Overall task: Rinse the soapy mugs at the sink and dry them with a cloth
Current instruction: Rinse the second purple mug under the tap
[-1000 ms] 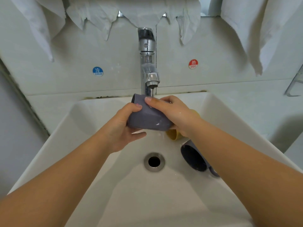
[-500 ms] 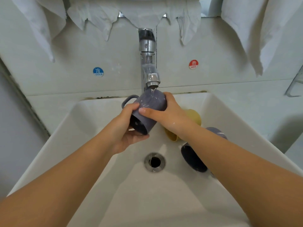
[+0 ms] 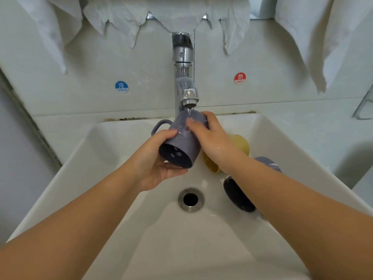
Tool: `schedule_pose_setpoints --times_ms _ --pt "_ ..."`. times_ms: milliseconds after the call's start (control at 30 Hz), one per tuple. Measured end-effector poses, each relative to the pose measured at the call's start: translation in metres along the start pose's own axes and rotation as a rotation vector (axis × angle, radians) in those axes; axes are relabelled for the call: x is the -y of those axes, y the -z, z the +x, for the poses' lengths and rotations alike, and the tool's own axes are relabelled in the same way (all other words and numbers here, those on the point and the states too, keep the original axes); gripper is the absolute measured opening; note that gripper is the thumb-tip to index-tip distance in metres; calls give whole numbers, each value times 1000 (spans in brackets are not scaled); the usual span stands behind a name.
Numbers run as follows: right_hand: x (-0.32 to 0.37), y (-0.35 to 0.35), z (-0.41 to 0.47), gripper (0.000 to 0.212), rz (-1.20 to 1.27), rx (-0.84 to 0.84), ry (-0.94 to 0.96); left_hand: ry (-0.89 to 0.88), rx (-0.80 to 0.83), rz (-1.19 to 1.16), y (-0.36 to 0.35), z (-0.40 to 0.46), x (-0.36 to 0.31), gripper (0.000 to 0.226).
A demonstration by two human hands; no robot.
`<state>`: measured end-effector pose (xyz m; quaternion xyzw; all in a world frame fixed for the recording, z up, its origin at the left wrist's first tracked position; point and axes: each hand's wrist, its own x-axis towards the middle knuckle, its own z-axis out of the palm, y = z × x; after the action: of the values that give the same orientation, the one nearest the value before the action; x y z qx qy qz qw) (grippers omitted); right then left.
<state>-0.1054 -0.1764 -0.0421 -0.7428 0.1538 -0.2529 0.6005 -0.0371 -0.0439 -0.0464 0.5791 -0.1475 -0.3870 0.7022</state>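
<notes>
Mugs number three at this sink (image 3: 70, 170): two purple and one yellow. One purple mug (image 3: 182, 138) is sitting in my grip right under the tap (image 3: 184, 81), tilted with its open mouth facing back toward me and its handle sticking out to the left. A thin stream of water is falling from the spout onto its upturned base, and white suds are clinging to its side and inside its mouth.

My left hand (image 3: 156, 164) is curling around the rim end from below, thumb underneath and fingers over the top. My right hand (image 3: 210, 136) is wrapping the base end, its fingers lying across the wet wall; soap flecks are showing on that wrist.

Just behind my right hand, the yellow mug (image 3: 240, 144) is lying on its side against the basin's right slope. Beside it, nearer to me, the second purple mug (image 3: 238, 195) is lying on its side too, mouth turned toward the drain (image 3: 190, 199), partly hidden by my right forearm.

The left half of the basin is lying open, and the drain is sitting uncovered below my hands. On the wall, one blue COLD sticker (image 3: 121, 87) and one red HOT sticker (image 3: 240, 78) are flanking the tap, and white cloths (image 3: 314, 37) are hanging along the top edge.
</notes>
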Motion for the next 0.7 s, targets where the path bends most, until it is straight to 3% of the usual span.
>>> schedule_pose_setpoints --times_ms 100,233,267,433,600,700 --pt "2 3 1 41 -2 34 -21 8 3 14 -2 0 2 41" --pt "-1 0 -2 79 -28 167 7 -11 -50 -37 2 1 1 42" --pt "-2 -1 -2 79 -30 157 6 -14 -54 -38 3 1 1 40" --pt "-1 0 3 23 13 -41 -17 -2 -41 -20 0 2 4 30" --pt "-1 0 6 17 86 3 -66 -20 -61 -7 4 3 2 25" --pt "1 1 6 29 108 39 -101 -27 -56 3 6 4 1 23"
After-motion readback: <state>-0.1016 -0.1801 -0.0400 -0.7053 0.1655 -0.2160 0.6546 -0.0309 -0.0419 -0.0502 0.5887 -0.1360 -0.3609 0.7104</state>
